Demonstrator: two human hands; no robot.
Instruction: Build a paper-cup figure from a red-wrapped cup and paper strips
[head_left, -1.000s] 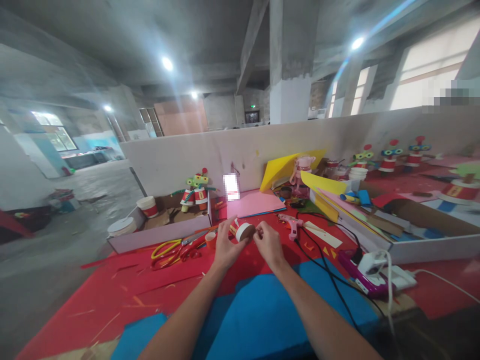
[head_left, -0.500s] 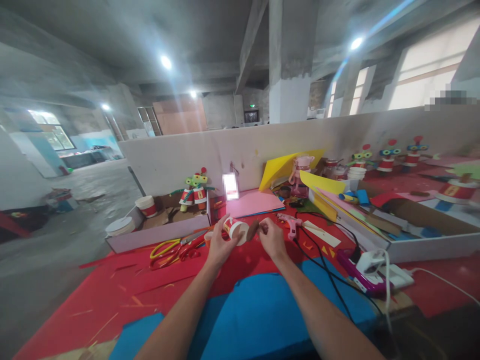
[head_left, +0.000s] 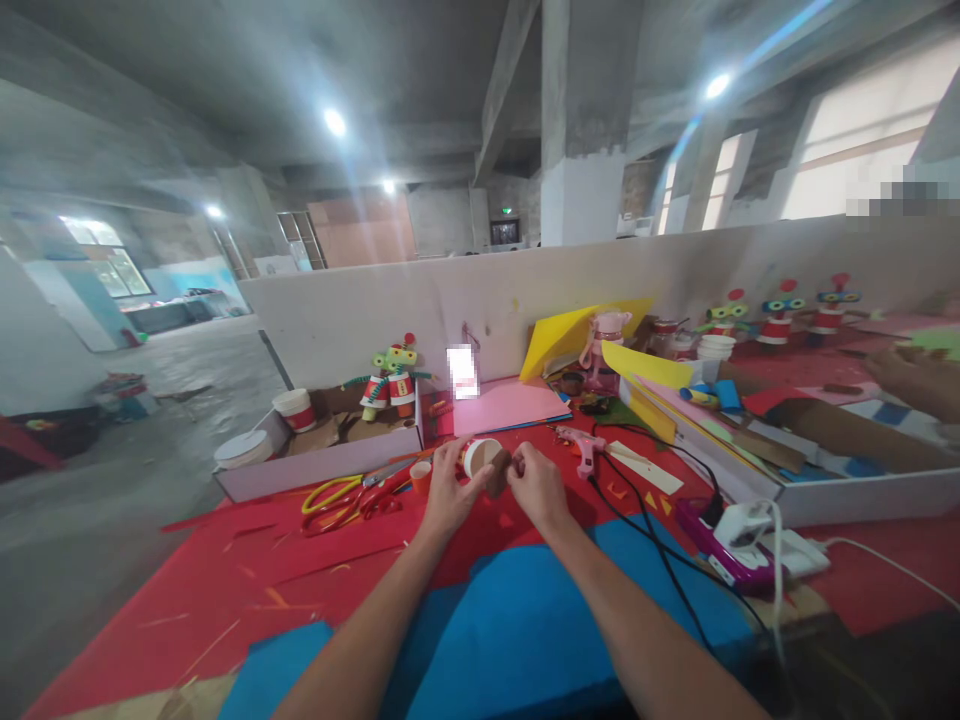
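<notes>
My left hand (head_left: 447, 494) is wrapped around a white paper cup (head_left: 472, 458) with a red band, its round end turned towards me. A flat brown piece (head_left: 497, 474), rounded in outline, lies against that end of the cup. My right hand (head_left: 537, 486) pinches the brown piece at its right edge. Whether the piece is stuck to the cup, I cannot tell. Just left of my left hand stands a small orange paper roll (head_left: 421, 477). A pink glue gun (head_left: 587, 452) rests to the right of my right hand.
Yellow- and red-handled scissors (head_left: 330, 497) lie left. A low box (head_left: 322, 470) holds finished cup figures (head_left: 397, 385); another box (head_left: 840, 500) holds paper scraps. Cables run to a purple power strip (head_left: 727, 555). Blue sheets (head_left: 540, 620) cover the front. A co-worker's hand (head_left: 911, 378) is far right.
The cup has turned so its round end faces me more, and my right hand has brought the brown piece left against it. A co-worker's hand now shows at right.
</notes>
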